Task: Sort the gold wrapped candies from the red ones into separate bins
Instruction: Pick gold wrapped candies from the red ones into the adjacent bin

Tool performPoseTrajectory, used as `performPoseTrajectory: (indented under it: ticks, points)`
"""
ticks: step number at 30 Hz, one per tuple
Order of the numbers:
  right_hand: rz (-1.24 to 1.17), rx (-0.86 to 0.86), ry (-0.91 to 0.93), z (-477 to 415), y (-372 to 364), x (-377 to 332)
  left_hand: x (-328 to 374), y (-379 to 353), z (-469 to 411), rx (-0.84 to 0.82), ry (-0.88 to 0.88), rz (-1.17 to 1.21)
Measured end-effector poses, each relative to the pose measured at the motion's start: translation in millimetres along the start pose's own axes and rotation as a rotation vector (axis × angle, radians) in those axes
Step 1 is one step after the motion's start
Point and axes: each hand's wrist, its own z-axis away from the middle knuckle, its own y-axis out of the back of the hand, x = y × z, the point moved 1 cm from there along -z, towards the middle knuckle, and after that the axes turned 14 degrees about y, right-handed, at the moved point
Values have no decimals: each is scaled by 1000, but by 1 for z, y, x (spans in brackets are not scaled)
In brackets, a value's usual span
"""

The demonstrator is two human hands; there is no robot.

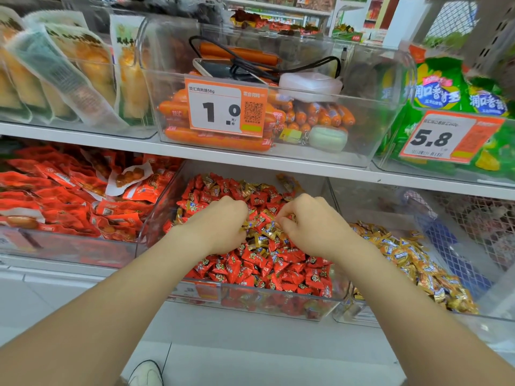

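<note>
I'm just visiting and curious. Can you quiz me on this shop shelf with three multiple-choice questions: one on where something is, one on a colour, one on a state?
1. Where are the left hand and the right hand?
A. in the middle candy bin
B. in the sausage bin
C. on the floor

2. What colour are the candies in the right bin?
A. green
B. gold
C. blue

3. How are the candies in the middle candy bin?
A. all red
B. all gold
C. red and gold mixed

Answers:
1 A: both hands reach down into its pile.
2 B: gold candies fill it.
3 C: red candies lie there with gold ones among them.
</note>
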Motion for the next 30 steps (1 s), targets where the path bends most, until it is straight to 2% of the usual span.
performPoseTrajectory:
  ticks: [2,6,10,13,17,20,25,30]
  points:
    - [47,-7,-24,-2,-1,-4,-2,3,1,17,-11,52]
    - [232,-187,-39,-8,-6,-19,-6,12,5,103,-8,261]
    - [307,-300,15,-13,-13,-36,-9,18,9,211,-3,349]
    - [338,-284,77,-15,-19,-41,-7,23,16,179,20,404]
    - [286,-240,71,-16,-19,-33,-8,27,21,40,118,543]
    - [100,-181,35,-16,-9,-22,-8,29,24,-20,150,563]
    - [-545,96,-117,4,22,-7,-6,27,27,-87,155,676]
    - [-786,103,-208,33,42,-1,15,27,41,-233,151,931]
